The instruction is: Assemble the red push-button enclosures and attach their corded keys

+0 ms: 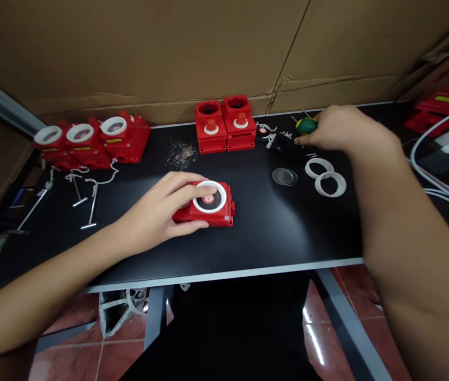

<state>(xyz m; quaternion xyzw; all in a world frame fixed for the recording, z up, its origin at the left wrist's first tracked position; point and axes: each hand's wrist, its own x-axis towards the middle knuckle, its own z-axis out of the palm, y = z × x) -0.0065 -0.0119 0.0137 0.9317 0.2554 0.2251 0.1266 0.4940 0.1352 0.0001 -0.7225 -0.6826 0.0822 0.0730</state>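
A red box (pixel 224 217) with a white ring (pixel 223 206) on its face lies on the black tabletop. My left hand (pixel 169 209) grips it from the left, thumb along the near side and one fingertip on the red-and-white label (pixel 208 199) inside the ring. Farther right, my right hand (pixel 335 127) is curled around a green and yellow screwdriver handle (pixel 307 125); its fingers are partly hidden. Beside these fingers lie a dark object (pixel 282 143) and small white pieces (pixel 271 140). Closer to me are clear discs (pixel 285 177) and two loose white rings (pixel 330 184).
Three red boxes with white rings (pixel 114 126) stand back left, with small metal T-bars (pixel 91 209) on cords before them. Two red boxes (pixel 240 127) with red knobs stand against the cardboard wall (pixel 169 47). Crumbs (pixel 182 154) lie nearby. White cables (pixel 427 137) run at right.
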